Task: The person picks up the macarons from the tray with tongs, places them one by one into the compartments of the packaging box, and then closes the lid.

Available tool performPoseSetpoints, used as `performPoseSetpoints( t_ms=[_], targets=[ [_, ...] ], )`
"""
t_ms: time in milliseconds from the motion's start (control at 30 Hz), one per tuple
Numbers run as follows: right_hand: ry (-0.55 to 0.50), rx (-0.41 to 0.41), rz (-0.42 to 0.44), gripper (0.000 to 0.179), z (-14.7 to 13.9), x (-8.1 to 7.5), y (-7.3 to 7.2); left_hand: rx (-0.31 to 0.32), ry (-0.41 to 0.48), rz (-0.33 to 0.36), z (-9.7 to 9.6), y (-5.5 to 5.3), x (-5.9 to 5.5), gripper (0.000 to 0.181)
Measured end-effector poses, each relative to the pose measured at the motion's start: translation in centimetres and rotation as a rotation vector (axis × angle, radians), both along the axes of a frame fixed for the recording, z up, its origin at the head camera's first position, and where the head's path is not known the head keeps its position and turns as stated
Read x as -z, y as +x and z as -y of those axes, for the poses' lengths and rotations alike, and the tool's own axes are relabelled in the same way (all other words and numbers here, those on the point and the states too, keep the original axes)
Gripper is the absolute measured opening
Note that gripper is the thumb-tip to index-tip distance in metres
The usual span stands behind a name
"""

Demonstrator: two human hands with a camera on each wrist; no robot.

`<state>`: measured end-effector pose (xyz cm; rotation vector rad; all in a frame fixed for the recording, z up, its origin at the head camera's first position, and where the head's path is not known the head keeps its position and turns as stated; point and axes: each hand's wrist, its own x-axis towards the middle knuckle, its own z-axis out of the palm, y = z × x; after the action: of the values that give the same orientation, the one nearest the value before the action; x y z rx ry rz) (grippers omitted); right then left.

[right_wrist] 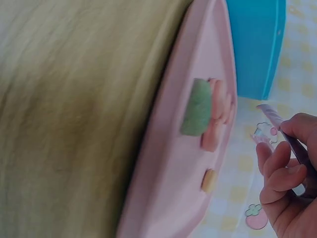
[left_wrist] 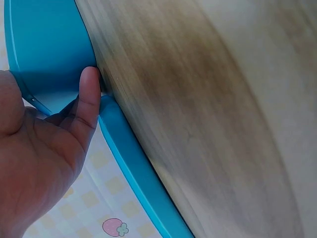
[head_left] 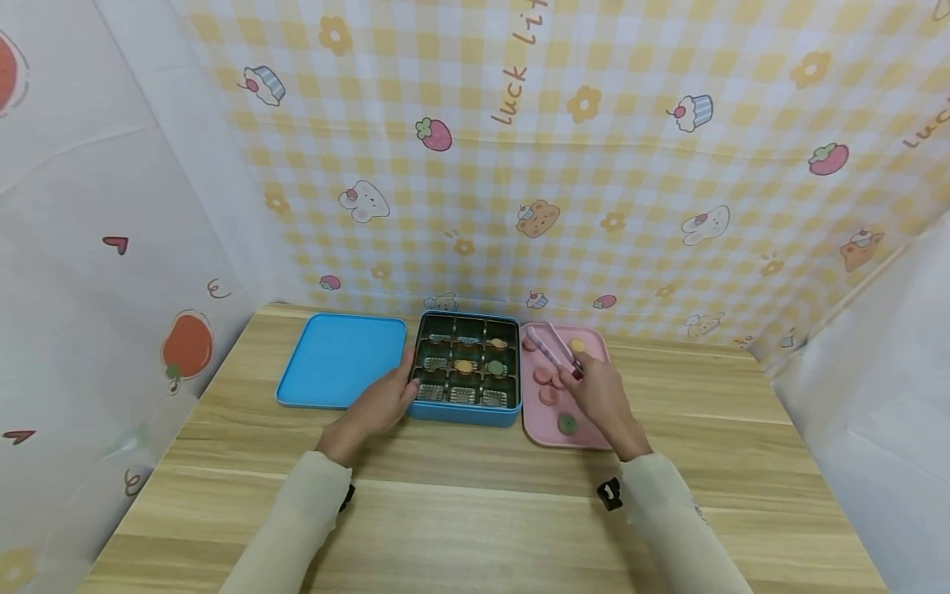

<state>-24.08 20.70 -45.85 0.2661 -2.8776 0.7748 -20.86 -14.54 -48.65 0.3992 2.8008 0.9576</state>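
My left hand rests against the left side of a blue box, its fingers along the outer wall and the thumb at the rim. Inside, a dark divider insert has clear ridged cups; round orange sweets lie in two cells and a green one in another. With my right hand I grip tongs with pale pinkish tips and a dark handle. They point away over a pink tray, their tips apart with nothing visible between them. Several pink macaron-like sweets lie on the tray.
A green round sweet sits near the tray's front, and a yellow one near its back. Left of the box lies a flat blue lid. A patterned cloth hangs right behind the wooden table.
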Motion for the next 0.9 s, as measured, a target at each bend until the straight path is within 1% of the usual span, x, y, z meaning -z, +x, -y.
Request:
performPoseSetpoints(
  t_ms=[167,333,433,600,800,900],
  targets=[
    [0.018,0.005,0.066,0.019,-0.3,0.6,-0.1,-0.002,0.007,-0.001,0.0,0.1,0.0,0.066],
    [0.002,0.012,0.124,0.019,-0.3,0.9,-0.2,0.001,0.006,0.005,0.0,0.1,0.0,0.066],
    [-0.006,-0.005,0.125,0.020,-0.2,1.1,-0.2,0.003,0.009,0.009,0.0,0.1,-0.1,0.066],
    [0.036,-0.031,0.106,0.021,-0.2,1.3,-0.4,0.001,0.003,0.014,0.0,0.1,-0.1,0.066],
    [0.057,-0.030,0.111,0.024,-0.2,1.3,-0.5,-0.002,-0.005,0.014,0.0,0.1,-0.1,0.066],
    [0.066,-0.038,0.083,0.027,-0.2,1.4,-0.7,-0.001,-0.002,0.013,0.0,0.0,-0.1,0.066]
  ],
)
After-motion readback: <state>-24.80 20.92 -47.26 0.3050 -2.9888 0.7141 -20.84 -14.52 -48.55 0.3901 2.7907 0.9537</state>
